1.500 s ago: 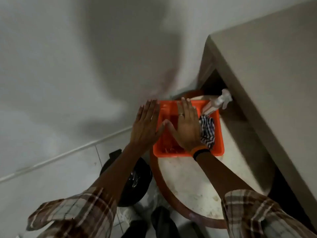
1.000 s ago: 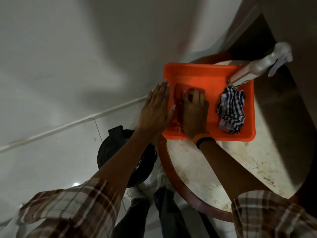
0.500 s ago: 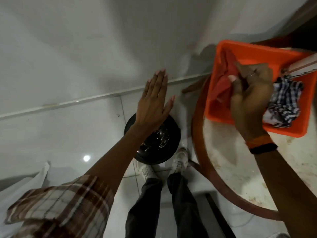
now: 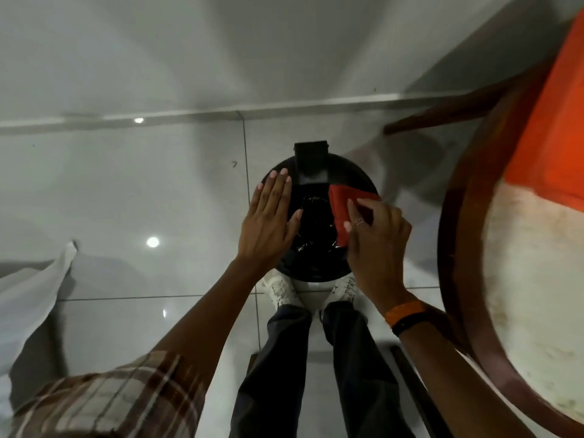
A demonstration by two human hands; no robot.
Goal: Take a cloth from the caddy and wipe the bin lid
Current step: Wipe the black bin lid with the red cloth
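Observation:
A round black bin lid (image 4: pixel 316 222) with a hinge block at its far side sits on the floor below me, between my hands. My right hand (image 4: pixel 376 248) holds a folded red cloth (image 4: pixel 344 210) over the lid's right side; whether the cloth touches the lid I cannot tell. My left hand (image 4: pixel 268 219) is flat with fingers spread over the lid's left edge, holding nothing. The orange caddy (image 4: pixel 550 121) is at the upper right on the round table.
The round table (image 4: pixel 458 248) with a dark wooden rim and pale top is close on the right. My white shoes (image 4: pixel 281 289) stand just behind the bin. A white cloth or curtain (image 4: pixel 28 295) hangs at left. The wall's skirting runs behind the bin.
My right hand lifted the red cloth out of the caddy and carried it left and down over the bin lid. My left hand moved down over the lid's left side. The view swung down to the bin.

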